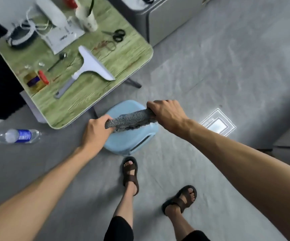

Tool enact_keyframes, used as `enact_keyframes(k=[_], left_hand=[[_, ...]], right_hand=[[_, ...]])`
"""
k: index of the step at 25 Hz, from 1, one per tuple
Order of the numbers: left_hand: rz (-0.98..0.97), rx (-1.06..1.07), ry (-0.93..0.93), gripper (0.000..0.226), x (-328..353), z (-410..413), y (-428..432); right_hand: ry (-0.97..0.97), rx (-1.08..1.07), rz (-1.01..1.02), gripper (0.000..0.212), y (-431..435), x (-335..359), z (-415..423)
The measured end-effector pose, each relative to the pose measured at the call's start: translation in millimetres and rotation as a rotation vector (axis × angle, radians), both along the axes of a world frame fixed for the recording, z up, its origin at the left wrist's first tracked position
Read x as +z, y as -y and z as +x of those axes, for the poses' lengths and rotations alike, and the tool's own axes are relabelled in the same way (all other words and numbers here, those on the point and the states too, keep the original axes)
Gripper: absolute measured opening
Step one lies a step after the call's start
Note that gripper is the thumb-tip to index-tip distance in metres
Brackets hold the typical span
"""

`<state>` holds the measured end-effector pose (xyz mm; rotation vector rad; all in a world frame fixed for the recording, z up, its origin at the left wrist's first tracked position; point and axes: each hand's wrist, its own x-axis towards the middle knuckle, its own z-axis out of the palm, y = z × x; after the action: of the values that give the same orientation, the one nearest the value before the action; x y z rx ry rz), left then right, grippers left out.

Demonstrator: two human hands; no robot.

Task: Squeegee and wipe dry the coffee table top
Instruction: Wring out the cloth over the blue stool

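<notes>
Both hands, left [95,131] and right [166,115], curl tight round the ends of the cloth [130,119], apparently wringing it over the bucket [132,141] beside the table [81,105], where the squeegee [92,66] lies; wiping dry comes next.

A single wide-angle view, worn on the person's head, looks steeply down and a little forward past their own legs. The pale blue plastic tub [123,143] on the grey stone-look floor [210,84] sits at the middle of the frame, close below. Beyond the tub and to its left, the green wood-grain coffee table top [88,98] fills the upper left, seen from above and near. On the near side of the tub, brown strap sandals [130,173] show toward the bottom edge. Forearms run up from both lower corners; the left hand [93,131] and right hand [168,115] grip a grey twisted cloth [132,118] just over the tub. Lines bow toward the frame edges.
</notes>
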<state>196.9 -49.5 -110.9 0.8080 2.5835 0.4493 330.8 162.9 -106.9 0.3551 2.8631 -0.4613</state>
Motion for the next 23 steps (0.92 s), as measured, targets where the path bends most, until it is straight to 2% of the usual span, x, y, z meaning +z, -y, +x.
enact_keyframes(k=[3, 8, 11, 14, 16, 18, 20, 23], left_hand=[[-0.057, -0.004, 0.159, 0.02, -48, -25, 51], [-0.069, -0.026, 0.346, 0.013, -105, -53, 84], [-0.07, 0.058, 0.362, 0.013, -153, -78, 76], [-0.155, 0.154, 0.351, 0.026, -202, -104, 57], [-0.239, 0.207, 0.309, 0.034, -223, -118, 47], [-0.283, 0.152, 0.274, 0.039, -223, -122, 41], [-0.24, 0.023, 0.271, 0.044, -205, -121, 33], [-0.261, -0.188, 0.332, 0.04, -170, -125, 4]], right_hand=[[0.106, 0.049, -0.039, 0.008, 47, -53, -24], [0.198, 0.156, -0.004, 0.013, 59, -101, -67], [0.264, 0.138, 0.013, 0.019, 48, -147, -122], [0.354, 0.115, 0.017, 0.026, 50, -198, -164], [0.336, 0.067, 0.009, 0.031, 57, -222, -182], [0.257, -0.034, -0.012, 0.034, 60, -223, -188], [0.183, -0.106, -0.038, 0.031, 57, -209, -180], [0.274, -0.23, -0.178, 0.033, 43, -168, -150]])
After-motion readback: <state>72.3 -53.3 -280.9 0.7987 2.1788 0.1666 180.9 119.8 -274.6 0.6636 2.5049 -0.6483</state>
